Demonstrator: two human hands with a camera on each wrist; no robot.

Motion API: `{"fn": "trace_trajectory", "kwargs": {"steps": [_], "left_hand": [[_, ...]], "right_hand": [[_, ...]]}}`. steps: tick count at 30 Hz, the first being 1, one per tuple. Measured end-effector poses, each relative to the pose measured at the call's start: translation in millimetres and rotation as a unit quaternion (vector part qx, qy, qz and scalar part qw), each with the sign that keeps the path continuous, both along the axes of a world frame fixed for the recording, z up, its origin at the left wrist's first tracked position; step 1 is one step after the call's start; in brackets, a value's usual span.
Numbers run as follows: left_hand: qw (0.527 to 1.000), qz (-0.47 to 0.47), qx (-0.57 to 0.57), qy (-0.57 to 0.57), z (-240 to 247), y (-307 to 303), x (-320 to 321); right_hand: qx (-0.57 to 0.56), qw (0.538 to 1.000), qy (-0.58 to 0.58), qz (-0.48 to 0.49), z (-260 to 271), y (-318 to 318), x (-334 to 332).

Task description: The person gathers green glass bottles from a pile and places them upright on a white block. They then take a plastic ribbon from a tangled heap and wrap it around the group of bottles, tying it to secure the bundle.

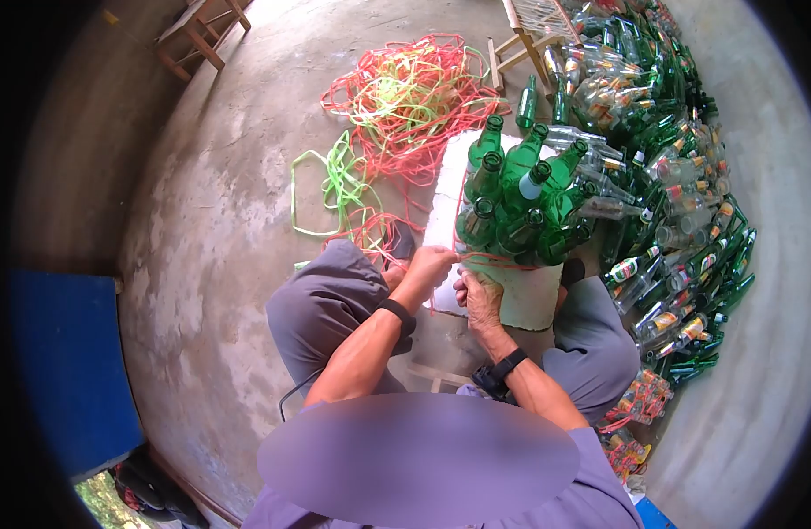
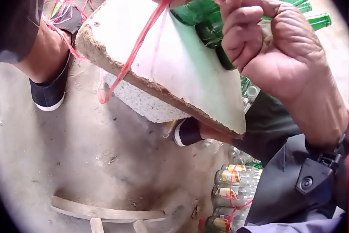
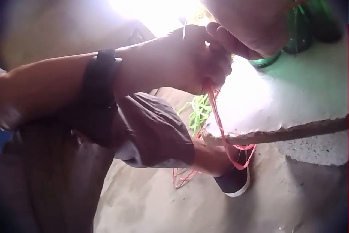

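Green glass bottles (image 1: 520, 189) stand upright in a tight cluster on a white slab (image 1: 445, 207) with rough edges. Red plastic strapping (image 1: 494, 258) runs round the near side of the cluster, low down. My left hand (image 1: 432, 267) grips the strapping at the cluster's near left; in the left wrist view a loose tail (image 2: 136, 47) hangs from this hand over the slab's edge. Close beside it, my right hand (image 1: 480, 298) has curled fingers and pinches a short stretch of strap between the two hands. Its fingertips (image 2: 226, 1) almost meet the left hand.
A tangled heap of red and green strapping (image 1: 414, 97) lies on the floor ahead. Many loose bottles (image 1: 688, 212) are piled along the right wall. A wooden stool (image 1: 533, 40) stands at the back, and strapped clear bottles (image 2: 232, 192) sit near the right leg.
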State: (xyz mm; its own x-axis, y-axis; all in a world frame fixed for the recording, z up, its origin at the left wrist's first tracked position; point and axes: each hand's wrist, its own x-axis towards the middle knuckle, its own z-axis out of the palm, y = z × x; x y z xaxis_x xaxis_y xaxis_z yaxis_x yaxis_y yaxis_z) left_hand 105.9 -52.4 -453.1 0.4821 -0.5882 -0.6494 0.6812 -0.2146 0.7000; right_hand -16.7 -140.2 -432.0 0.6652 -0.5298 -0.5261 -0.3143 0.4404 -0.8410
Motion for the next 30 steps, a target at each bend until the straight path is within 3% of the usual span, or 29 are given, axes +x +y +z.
{"fn": "trace_trajectory", "kwargs": {"steps": [2, 7, 9, 14, 22, 24, 30], "left_hand": [[1.0, -0.011, 0.003, 0.004, -3.1, -0.2, 1.7], [0.998, -0.045, -0.043, 0.013, -32.3, 9.4, 4.5], [0.956, -0.133, -0.125, -0.23, -45.2, 11.0, 5.2], [0.949, -0.176, -0.138, -0.221, -53.1, 12.0, 13.5], [0.934, -0.196, -0.153, -0.258, -85.2, 10.7, 17.2], [0.957, -0.185, -0.164, -0.151, -90.1, 13.5, 18.8], [0.962, -0.178, -0.179, -0.106, -79.5, 17.2, 16.3]], "right_hand": [[0.133, 0.99, 0.033, -0.027, -7.5, -0.1, -3.9], [0.238, 0.967, 0.032, -0.083, -12.6, -5.2, 2.8], [0.275, 0.956, 0.013, -0.098, -17.4, -9.0, 6.9], [0.342, 0.932, -0.078, -0.087, -23.4, -13.3, 12.5], [0.379, 0.912, -0.118, -0.107, -36.0, -15.9, 10.1], [0.381, 0.91, -0.124, -0.105, -37.2, -18.3, 9.1], [0.332, 0.935, -0.078, -0.096, -38.1, -22.2, 10.5]]}}
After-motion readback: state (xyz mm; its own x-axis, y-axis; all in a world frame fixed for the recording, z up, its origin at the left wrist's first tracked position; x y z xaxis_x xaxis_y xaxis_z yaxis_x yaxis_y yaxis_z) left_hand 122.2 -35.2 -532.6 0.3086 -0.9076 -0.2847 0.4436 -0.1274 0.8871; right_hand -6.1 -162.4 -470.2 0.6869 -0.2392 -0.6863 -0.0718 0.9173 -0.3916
